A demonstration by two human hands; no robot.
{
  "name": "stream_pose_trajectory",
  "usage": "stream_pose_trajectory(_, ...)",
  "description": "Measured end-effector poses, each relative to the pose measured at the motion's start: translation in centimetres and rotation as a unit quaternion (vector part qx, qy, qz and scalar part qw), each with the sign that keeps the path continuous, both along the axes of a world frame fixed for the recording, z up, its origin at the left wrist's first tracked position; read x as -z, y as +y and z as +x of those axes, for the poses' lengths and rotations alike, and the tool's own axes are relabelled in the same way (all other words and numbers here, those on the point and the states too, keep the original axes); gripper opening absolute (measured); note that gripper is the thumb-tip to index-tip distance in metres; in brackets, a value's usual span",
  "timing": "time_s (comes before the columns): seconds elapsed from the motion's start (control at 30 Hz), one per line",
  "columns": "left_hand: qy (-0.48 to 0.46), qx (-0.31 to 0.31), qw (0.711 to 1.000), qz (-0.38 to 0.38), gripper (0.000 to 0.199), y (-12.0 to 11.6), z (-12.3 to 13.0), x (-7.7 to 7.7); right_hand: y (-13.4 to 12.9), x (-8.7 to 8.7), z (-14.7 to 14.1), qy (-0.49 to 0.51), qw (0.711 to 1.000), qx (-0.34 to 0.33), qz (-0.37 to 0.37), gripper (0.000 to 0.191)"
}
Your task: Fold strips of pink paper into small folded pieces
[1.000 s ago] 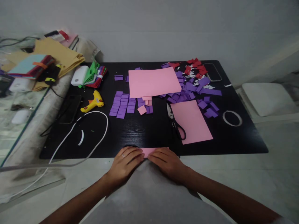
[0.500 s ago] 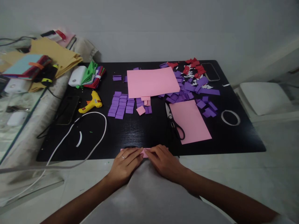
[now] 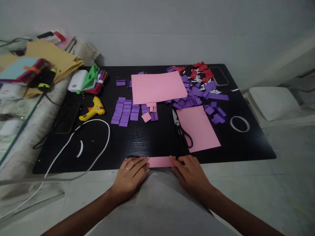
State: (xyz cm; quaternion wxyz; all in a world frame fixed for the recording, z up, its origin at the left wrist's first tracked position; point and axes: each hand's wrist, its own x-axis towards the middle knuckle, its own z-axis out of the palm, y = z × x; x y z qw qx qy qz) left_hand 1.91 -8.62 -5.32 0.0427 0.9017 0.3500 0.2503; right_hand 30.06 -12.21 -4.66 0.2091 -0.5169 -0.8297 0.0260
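Pink strip (image 3: 159, 162): left end covered by left hand (image 3: 131, 175), right end touched by right hand (image 3: 193, 173); grip cannot be told. Beyond strip: purple pieces (image 3: 125, 113), partly hidden by pink sheet (image 3: 158, 88).

- No text, brand, number or sign can be read anywhere on the worktop (image 3: 137, 141) or beside it.
- Toward the worktop's left edge, the yellow glue gun (image 3: 97, 106) bears a small reddish patch on its handle; any lettering there is too small to make out.
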Motion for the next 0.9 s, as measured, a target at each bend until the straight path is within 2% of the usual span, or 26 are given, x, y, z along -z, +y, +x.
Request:
stream_pose_trajectory(0.13, 0.013, -0.016, 1.000, -0.019, 0.021, 0.4, 0.4, -0.3, 0.3, 0.1, 0.5, 0.038, 0.999, 0.025, 0.013, 0.031)
stream_pose_trajectory(0.27, 0.036, -0.036, 0.998, -0.040, 0.035, 1.9, 0.2, -0.7, 2.2, 0.2, -0.6, 0.103, 0.993, 0.042, 0.050, 0.026)
stream_pose_trajectory(0.4, 0.055, -0.053, 0.996, -0.036, 0.041, 3.6, 0.0, -0.8, 4.5, -0.3, -3.0, 0.123, 0.991, -0.026, 0.038, 0.030)
stream_pose_trajectory(0.53, 0.074, -0.064, 0.994, -0.038, 0.051, 4.5, 0.5, -0.9, 6.0, -0.6, -4.8, 0.071, 0.994, -0.080, -0.032, 0.037)
stream_pose_trajectory(0.63, 0.092, -0.073, 0.992, -0.049, 0.057, 4.6, 1.2, -1.0, 6.4, -0.3, -5.3, 0.025, 0.993, -0.087, -0.079, 0.049)
stream_pose_trajectory(0.9, 0.119, -0.097, 0.987, -0.052, 0.061, 3.9, 2.0, -1.1, 5.0, 1.5, -5.2, -0.004, 0.994, -0.083, -0.067, 0.057)
